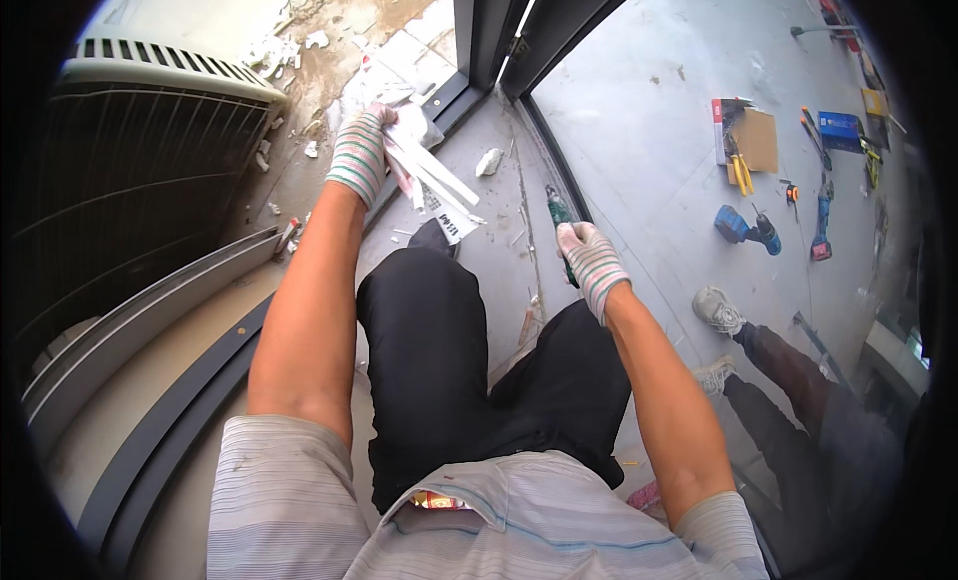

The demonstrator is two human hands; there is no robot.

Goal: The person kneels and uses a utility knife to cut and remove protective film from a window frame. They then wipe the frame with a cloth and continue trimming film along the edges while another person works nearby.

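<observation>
My left hand (359,156), in a striped knit glove, is closed on a bunch of white strips (431,166), like torn film or tape backing, beside the dark door frame (454,99). One dangling piece (449,221) bears dark print and hangs over the tip of my shoe. My right hand (593,264), gloved the same way, is wrapped round a slim green tool (558,210) with a dark tip, its exact kind unclear. That tool points away from me, close to the lower edge of the dark-framed panel (559,141). My palms are turned from view.
A large slatted outdoor unit (150,151) stands at left, near rubble (284,51). Dark metal track (190,410) curves along the left. At right are a blue drill (748,229), yellow-handled pliers (740,171) and cardboard (760,141). Another person's shoe (717,310) and dark-trousered legs show lower right.
</observation>
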